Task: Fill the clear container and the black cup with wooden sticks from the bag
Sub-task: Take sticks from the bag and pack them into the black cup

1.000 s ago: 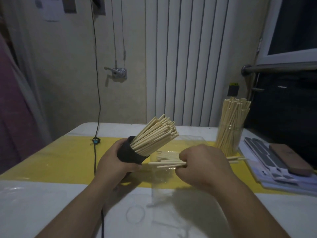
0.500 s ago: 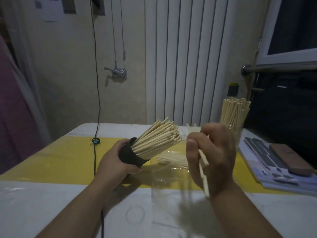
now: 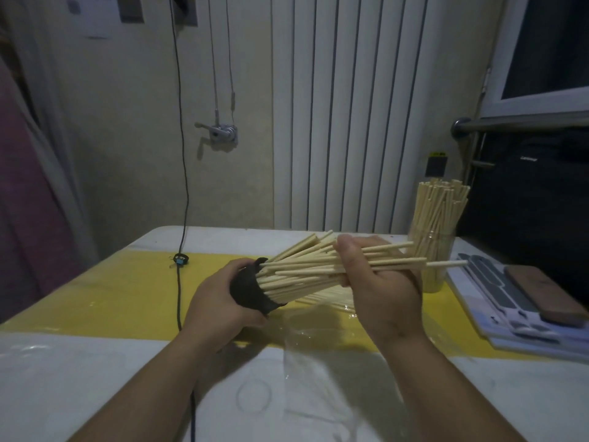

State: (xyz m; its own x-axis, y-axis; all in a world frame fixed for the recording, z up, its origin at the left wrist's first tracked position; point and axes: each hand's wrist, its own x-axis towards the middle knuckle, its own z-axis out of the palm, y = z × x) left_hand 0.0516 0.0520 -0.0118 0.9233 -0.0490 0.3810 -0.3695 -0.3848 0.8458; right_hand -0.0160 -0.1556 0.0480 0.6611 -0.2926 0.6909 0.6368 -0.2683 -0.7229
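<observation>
Two hands work over a table (image 3: pixel 95 362): the left hand (image 3: pixel 220 301) is wrapped around the black cup (image 3: pixel 250 291), tipped almost on its side with its mouth to the right, while the right hand (image 3: pixel 379 288) closes fingers and thumb on several wooden sticks (image 3: pixel 318 269) whose ends reach into the crammed cup. The clear container (image 3: pixel 433 260) stands upright at far right, packed full. A few sticks lie on the bag (image 3: pixel 318 355) beneath. With the cup tilted so far, a hard push could send packed sticks sliding out, or snap one
</observation>
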